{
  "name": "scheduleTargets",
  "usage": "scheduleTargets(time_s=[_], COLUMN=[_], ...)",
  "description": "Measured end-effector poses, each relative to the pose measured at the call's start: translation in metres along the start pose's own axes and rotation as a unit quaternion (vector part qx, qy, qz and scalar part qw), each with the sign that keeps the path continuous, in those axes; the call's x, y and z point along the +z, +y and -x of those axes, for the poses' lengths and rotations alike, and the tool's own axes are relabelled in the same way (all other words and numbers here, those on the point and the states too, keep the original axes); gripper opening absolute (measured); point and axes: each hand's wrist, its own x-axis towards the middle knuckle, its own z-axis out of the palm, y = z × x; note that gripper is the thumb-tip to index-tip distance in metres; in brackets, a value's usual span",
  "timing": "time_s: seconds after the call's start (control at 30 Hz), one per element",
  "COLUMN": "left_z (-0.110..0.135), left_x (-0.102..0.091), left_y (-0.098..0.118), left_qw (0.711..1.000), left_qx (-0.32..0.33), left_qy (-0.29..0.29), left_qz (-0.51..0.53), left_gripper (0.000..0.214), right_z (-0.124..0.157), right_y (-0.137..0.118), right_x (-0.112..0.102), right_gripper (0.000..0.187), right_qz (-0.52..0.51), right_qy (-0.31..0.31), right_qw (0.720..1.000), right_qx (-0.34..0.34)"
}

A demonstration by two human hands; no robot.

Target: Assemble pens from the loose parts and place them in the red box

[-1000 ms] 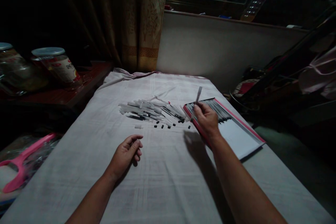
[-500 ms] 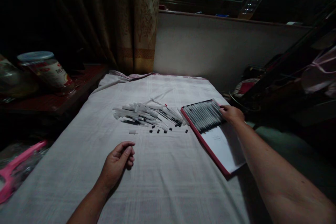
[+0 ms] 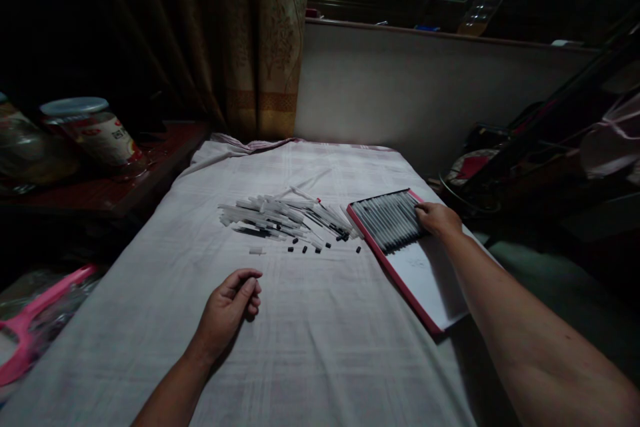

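My left hand [image 3: 229, 310] rests on the white cloth [image 3: 310, 347] with its fingers curled in, thumb against the forefinger; what is inside is hidden. My right hand [image 3: 437, 219] lies on the right end of a row of pens [image 3: 387, 220] in a red-rimmed white tray [image 3: 425, 280], fingers bent down onto the last pen. A loose pile of clear pen barrels and refills [image 3: 285, 215] lies left of the tray. Several small black caps [image 3: 305, 249] and one short white piece [image 3: 256, 251] are scattered in front of the pile.
Lidded jars [image 3: 95, 133] stand on a dark wooden side table [image 3: 100, 190] at the left. A pink plastic object [image 3: 30, 340] lies at the lower left. A curtain [image 3: 270, 47] hangs behind. Dark clutter [image 3: 550, 147] crowds the right side beyond the tray.
My right hand carried a pen from above the tray's left edge to the right end of the row and now rests there. The left hand has stayed put, curling slightly more.
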Motion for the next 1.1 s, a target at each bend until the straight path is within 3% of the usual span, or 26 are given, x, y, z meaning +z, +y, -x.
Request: scheduleTargets(time_s=[0.17, 0.33, 0.47, 0.57, 0.8, 0.97, 1.1], left_z=[-0.002, -0.003, -0.003, -0.003, -0.003, -0.003, -0.002], left_x=[0.000, -0.001, -0.002, -0.002, 0.000, -0.001, -0.001], left_y=[-0.002, -0.003, -0.003, -0.002, 0.000, 0.000, 0.001], left_qw=[1.000, 1.000, 0.999, 0.999, 0.999, 0.999, 0.998], left_qx=[0.008, 0.011, 0.015, 0.017, 0.004, 0.001, 0.002], left_qy=[-0.011, -0.020, -0.019, -0.021, -0.034, -0.040, -0.044], left_qz=[0.009, 0.018, 0.025, 0.030, 0.034, 0.036, 0.034], left_gripper=[0.043, 0.045, 0.046, 0.045, 0.045, 0.045, 0.044], right_z=[0.008, 0.033, 0.068, 0.093, 0.114, 0.116, 0.127], right_y=[-0.022, -0.086, -0.152, -0.192, -0.235, -0.238, -0.227], right_x=[-0.010, -0.020, -0.018, -0.012, 0.007, 0.013, 0.013], right_gripper=[0.041, 0.035, 0.030, 0.031, 0.030, 0.028, 0.029], right_qz=[0.001, -0.037, -0.067, -0.072, -0.080, -0.122, -0.169], right_qy=[0.035, 0.110, 0.061, 0.005, -0.034, -0.043, -0.042], right_qw=[0.999, 0.976, 0.946, 0.935, 0.942, 0.954, 0.955], right_qx=[-0.036, -0.184, -0.310, -0.347, -0.323, -0.271, -0.241])
